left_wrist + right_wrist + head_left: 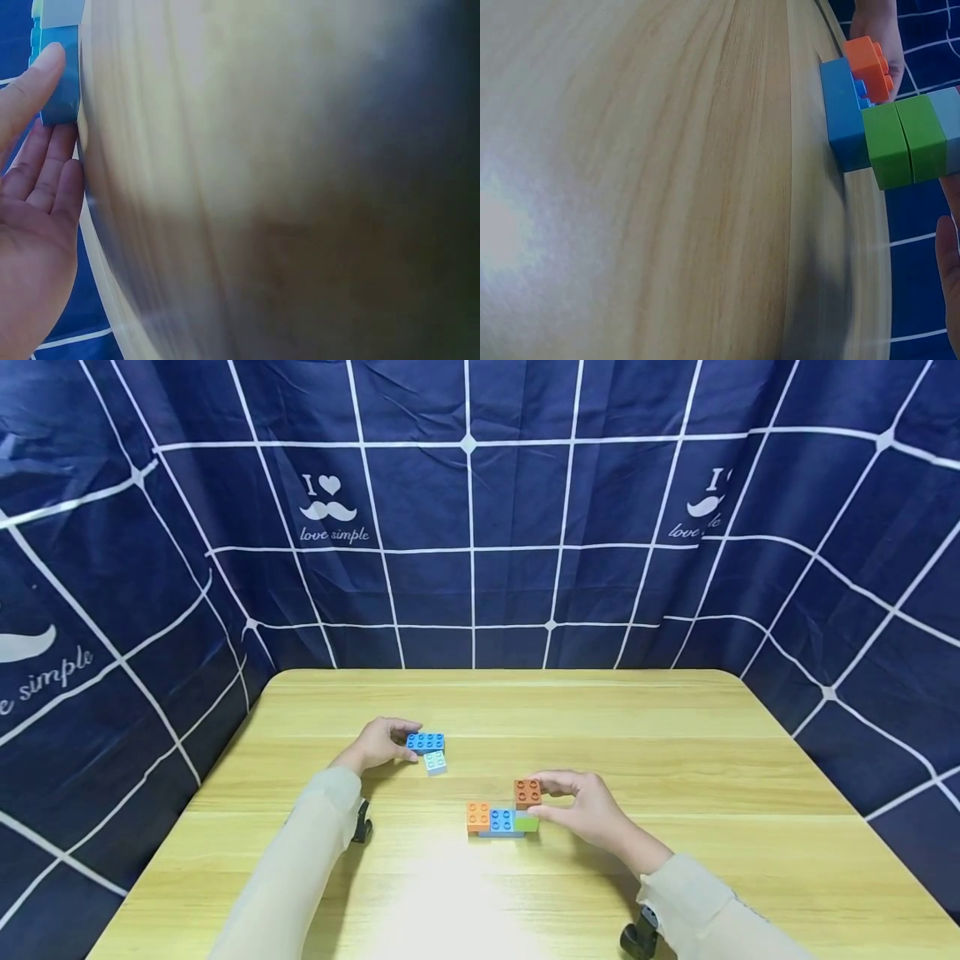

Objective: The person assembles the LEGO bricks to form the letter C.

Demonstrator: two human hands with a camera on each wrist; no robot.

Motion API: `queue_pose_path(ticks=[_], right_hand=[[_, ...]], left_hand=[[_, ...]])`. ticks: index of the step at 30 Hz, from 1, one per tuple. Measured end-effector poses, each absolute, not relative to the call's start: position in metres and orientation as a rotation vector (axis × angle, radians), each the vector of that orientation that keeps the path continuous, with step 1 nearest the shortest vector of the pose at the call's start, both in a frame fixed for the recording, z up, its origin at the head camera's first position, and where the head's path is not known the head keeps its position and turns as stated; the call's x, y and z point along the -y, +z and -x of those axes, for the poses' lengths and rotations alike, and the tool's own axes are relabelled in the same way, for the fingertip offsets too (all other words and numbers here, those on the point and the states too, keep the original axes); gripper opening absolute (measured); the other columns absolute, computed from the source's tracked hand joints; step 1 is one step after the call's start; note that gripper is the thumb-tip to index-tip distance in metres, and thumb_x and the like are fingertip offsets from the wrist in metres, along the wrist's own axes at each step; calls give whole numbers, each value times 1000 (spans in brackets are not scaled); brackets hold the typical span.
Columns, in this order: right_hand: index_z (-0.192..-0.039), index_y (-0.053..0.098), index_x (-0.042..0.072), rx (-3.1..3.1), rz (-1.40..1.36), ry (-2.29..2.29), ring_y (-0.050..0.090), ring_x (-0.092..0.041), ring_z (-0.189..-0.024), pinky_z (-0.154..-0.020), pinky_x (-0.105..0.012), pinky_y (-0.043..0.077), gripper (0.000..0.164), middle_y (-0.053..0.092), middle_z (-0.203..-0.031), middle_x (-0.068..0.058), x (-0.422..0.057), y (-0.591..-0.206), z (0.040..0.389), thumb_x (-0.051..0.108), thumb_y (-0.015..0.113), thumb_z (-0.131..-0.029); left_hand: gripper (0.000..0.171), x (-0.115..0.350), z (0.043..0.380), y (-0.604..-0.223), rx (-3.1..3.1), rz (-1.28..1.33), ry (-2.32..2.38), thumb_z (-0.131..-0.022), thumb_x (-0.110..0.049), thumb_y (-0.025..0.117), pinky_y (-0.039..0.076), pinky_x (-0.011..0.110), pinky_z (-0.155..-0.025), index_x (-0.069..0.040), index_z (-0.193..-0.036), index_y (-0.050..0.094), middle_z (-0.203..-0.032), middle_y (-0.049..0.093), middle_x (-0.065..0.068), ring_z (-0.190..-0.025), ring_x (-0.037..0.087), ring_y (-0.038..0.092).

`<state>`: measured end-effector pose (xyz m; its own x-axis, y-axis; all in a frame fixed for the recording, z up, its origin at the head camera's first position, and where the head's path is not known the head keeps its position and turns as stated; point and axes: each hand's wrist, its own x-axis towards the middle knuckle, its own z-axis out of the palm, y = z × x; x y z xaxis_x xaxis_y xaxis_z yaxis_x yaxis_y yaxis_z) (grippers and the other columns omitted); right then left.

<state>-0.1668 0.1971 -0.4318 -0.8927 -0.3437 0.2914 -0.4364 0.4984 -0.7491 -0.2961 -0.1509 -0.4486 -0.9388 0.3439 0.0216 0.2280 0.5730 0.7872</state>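
Note:
My left hand [378, 743] holds a long blue toy brick [425, 742] by its left end, thumb on the near side and fingers behind. A pale square brick [435, 763] adjoins its front edge. In the left wrist view the thumb lies against the blue brick [66, 86]. My right hand [588, 810] pinches a red-brown brick [527, 793] atop a small build. That build has a blue base brick [502, 821], an orange brick [477, 815] on its left end and green bricks [889, 146] stacked on the right, under a light grey-blue brick [945, 124].
A wooden table [600, 718] carries the bricks. Dark blue curtain [517, 585] with white grid lines stands along the back and both sides. Glare brightens the tabletop in front of the build. A dark wrist mount [640, 935] sits under the right sleeve.

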Motion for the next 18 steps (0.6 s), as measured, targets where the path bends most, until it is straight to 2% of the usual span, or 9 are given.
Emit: queue_pose_path(ticks=[8,14,18], right_hand=[[-114,68,12,2619,-699,1362,65,-14,-92,-84,-40,52,43,70,-104,3,-198,-432,167,30,79,-77],[-113,69,12,2622,-697,1358,64,-13,-92,-84,-36,51,42,70,-103,5,-198,-432,167,31,79,-77],[-113,69,13,2617,-701,1372,64,-13,-92,-84,-36,51,41,70,-102,6,-197,-431,167,30,79,-77]], left_hand=[[57,148,294,-449,-2669,-489,1288,-68,-6,85,50,35,-85,1,-120,64,-108,67,12,-90,20,61],[46,147,293,-448,-2717,-469,1234,-70,-8,84,49,32,-75,1,-112,69,-95,67,6,-80,16,57],[39,149,291,-446,-2756,-465,1269,-74,-10,82,48,34,-76,0,-109,70,-93,66,7,-80,18,57]])
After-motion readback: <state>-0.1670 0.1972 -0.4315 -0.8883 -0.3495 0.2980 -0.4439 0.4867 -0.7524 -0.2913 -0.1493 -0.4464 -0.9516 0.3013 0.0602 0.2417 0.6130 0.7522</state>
